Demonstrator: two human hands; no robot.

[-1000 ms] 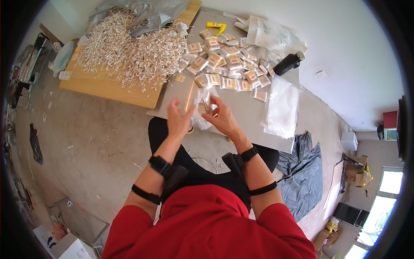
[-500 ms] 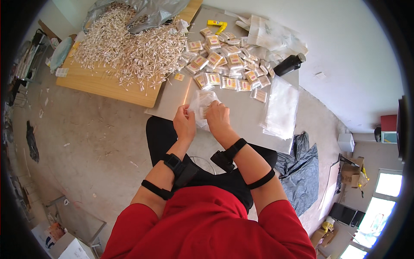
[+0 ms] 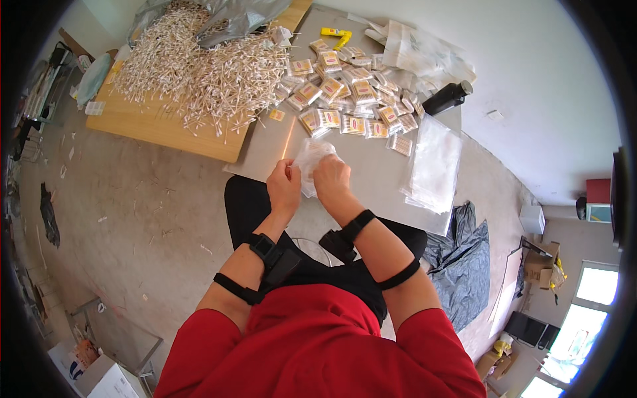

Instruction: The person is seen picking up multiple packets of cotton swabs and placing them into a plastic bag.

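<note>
Between my hands, over the near edge of the grey table (image 3: 371, 176), is a clear plastic bag (image 3: 310, 154). My left hand (image 3: 284, 184) pinches the bag's left side with its fingers closed. On the right side, my right hand (image 3: 332, 178) has its fingers curled against the bag, partly hidden by the back of the hand. Whether cotton swabs lie inside the bag is hard to make out. Just beyond, many small packets of cotton swabs (image 3: 363, 91) with yellow labels lie in a heap. One loose yellow label (image 3: 277, 115) rests left of them.
A large pile of loose cotton swabs (image 3: 199, 79) covers the wooden board (image 3: 179, 142) at the left, with a grey plastic bag (image 3: 242, 20) over it. Flat clear bags (image 3: 432, 166), a black bottle (image 3: 448, 98) and a yellow glue tube (image 3: 336, 32) lie on the table.
My right hand has shifted slightly left and curled in more. The swabs seen by its fingers before are now covered by the plastic bag and hand.
</note>
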